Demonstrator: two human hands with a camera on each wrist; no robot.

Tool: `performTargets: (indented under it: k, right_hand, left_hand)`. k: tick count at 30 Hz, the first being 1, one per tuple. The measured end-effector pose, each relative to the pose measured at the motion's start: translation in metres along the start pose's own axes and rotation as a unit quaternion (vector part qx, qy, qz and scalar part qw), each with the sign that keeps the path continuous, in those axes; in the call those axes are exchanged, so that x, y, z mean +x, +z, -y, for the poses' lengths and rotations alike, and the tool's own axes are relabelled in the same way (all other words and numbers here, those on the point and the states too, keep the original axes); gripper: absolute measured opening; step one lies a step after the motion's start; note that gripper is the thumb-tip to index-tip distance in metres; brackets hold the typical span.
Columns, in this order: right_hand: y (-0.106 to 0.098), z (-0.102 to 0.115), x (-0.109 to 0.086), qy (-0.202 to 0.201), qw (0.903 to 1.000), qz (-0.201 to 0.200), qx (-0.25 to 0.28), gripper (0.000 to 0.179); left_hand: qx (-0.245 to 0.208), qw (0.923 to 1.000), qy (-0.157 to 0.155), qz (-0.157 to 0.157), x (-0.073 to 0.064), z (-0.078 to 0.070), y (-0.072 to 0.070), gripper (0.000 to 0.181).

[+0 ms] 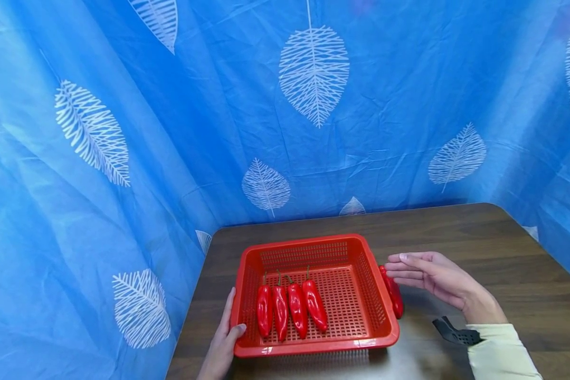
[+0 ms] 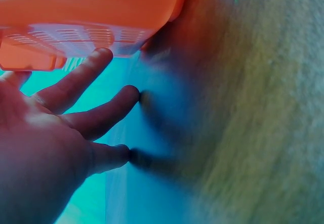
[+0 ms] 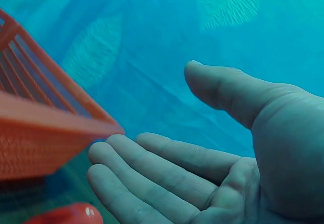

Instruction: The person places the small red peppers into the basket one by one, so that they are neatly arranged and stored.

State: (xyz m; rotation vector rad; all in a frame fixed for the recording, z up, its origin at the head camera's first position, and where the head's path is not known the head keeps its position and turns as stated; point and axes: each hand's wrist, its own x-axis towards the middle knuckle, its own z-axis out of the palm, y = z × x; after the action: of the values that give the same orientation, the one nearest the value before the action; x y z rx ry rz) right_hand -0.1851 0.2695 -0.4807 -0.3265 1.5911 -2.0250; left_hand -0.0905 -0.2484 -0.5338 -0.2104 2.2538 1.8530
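Observation:
A red plastic basket [image 1: 313, 347] sits at the middle of the table in the head view, with several red chili peppers [image 1: 296, 310] lying side by side in its left half. At its left wall, my left hand [image 1: 221, 338] holds the rim, thumb over the edge and fingers outside. The left wrist view shows those fingers [image 2: 109, 113] spread low beside the basket wall. My right hand [image 1: 439, 277] hovers off the right side with straight fingers and nothing in it. One more red pepper [image 1: 394, 296] lies outside the basket's right wall, partly behind the right fingertips.
The dark wood table [image 1: 518, 264] extends to the right and behind the basket. A blue curtain with white leaf prints [image 1: 313, 174] hangs along the back and both sides. A black strap [image 1: 456, 333] is at the right wrist, by a pale sleeve [image 1: 501, 353].

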Motion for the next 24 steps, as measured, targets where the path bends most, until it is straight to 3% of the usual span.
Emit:
performTargets:
  k: [5, 10, 17, 24]
  right_hand:
    - [-0.017, -0.008, -0.015, 0.013, 0.9996, -0.021, 0.017, 0.035]
    - [-0.028, -0.017, -0.025, 0.041, 0.9974, -0.06, 0.001, 0.035]
    - [-0.036, -0.025, -0.033, 0.09, 0.988, -0.12, -0.038, 0.057]
    - [-0.035, -0.031, -0.033, 0.105, 0.9816, -0.146, -0.065, 0.057]
  left_hand:
    - [0.005, 1.0, 0.001, 0.0, -0.001, -0.002, 0.001, 0.097]
    - [0.007, 1.0, 0.006, 0.001, -0.001, -0.002, 0.001, 0.096]
    - [0.009, 0.9999, 0.005, 0.001, 0.0, -0.001, 0.0, 0.096]
    - [0.01, 0.9999, 0.001, -0.002, 0.001, 0.0, 0.001, 0.096]
